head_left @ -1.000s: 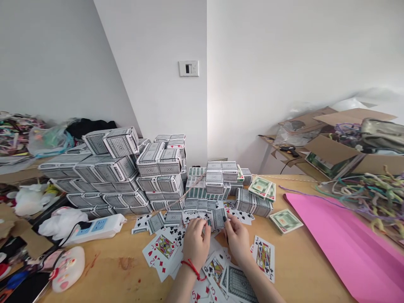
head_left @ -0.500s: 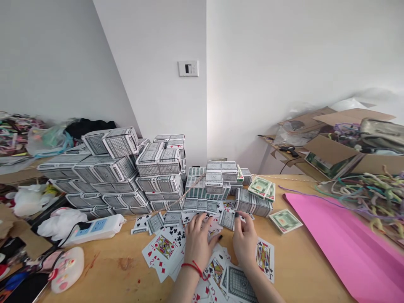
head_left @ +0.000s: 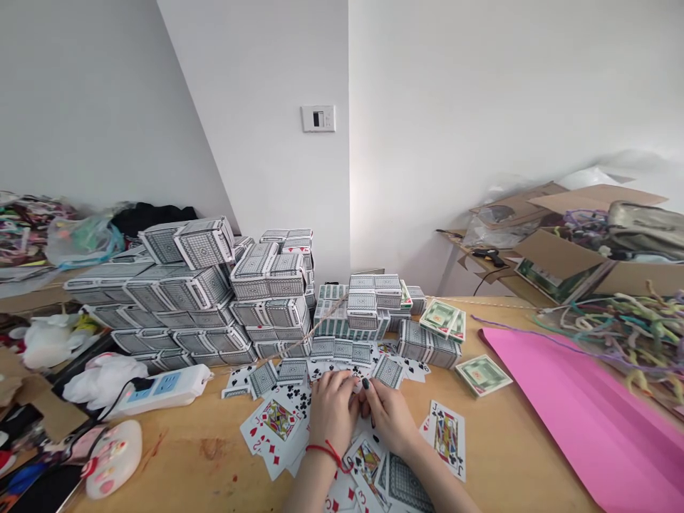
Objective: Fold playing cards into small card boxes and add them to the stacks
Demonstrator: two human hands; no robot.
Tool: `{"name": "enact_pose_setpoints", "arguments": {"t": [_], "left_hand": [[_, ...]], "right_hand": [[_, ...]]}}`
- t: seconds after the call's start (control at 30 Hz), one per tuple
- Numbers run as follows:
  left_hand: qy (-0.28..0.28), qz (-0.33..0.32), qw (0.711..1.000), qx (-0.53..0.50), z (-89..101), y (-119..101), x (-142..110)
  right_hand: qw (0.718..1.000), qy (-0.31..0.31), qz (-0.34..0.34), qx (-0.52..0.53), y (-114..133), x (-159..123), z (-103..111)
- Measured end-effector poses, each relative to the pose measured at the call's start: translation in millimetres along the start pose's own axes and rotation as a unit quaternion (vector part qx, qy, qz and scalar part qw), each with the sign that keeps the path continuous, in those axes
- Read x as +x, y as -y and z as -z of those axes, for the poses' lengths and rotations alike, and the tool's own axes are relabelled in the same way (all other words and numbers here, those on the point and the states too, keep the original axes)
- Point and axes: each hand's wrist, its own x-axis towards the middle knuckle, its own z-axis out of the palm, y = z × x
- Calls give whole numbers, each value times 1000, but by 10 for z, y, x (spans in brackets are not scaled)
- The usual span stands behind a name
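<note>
Both hands meet over a loose spread of playing cards [head_left: 281, 420] on the wooden table. My left hand [head_left: 334, 406], a red string bracelet at its wrist, is closed with its fingers bent over a playing card [head_left: 355, 381]; only a pale bit shows. From the other side my right hand [head_left: 392, 413] pinches in at the same spot, thumb and fingers together, and hides most of the card. Just beyond them lie small folded cards [head_left: 388, 371] with grey patterned backs. A jack of clubs [head_left: 447, 439] lies face up beside my right forearm.
Blocks built of folded cards [head_left: 203, 242] are stacked high at the back left, with smaller ones [head_left: 430, 345] behind the hands. Green card boxes [head_left: 484, 374] and pink paper [head_left: 566, 420] are on the right. A power strip [head_left: 165, 390] and white mouse-shaped item [head_left: 115, 458] sit left.
My right hand has moved left from beside the folded card and now meets my left hand. My left fingers have curled inward. The jack of clubs is more exposed.
</note>
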Motion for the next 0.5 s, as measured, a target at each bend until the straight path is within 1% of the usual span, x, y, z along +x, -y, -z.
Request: {"name": "enact_pose_setpoints", "arguments": {"t": [0.1, 0.17, 0.23, 0.4, 0.5], "left_hand": [[-4, 4, 1000, -18, -19, 19, 1], [-2, 12, 999, -30, -43, 35, -8], [9, 26, 999, -46, -60, 48, -19], [44, 64, 991, -110, -52, 71, -7], [26, 105, 979, -174, -51, 123, 33]], "right_hand": [[999, -21, 5, -24, 2, 12, 12], [999, -21, 23, -40, 6, 19, 22], [998, -4, 39, -45, 5, 26, 28], [996, 38, 54, -52, -21, 37, 34], [991, 91, 73, -69, 12, 24, 79]]}}
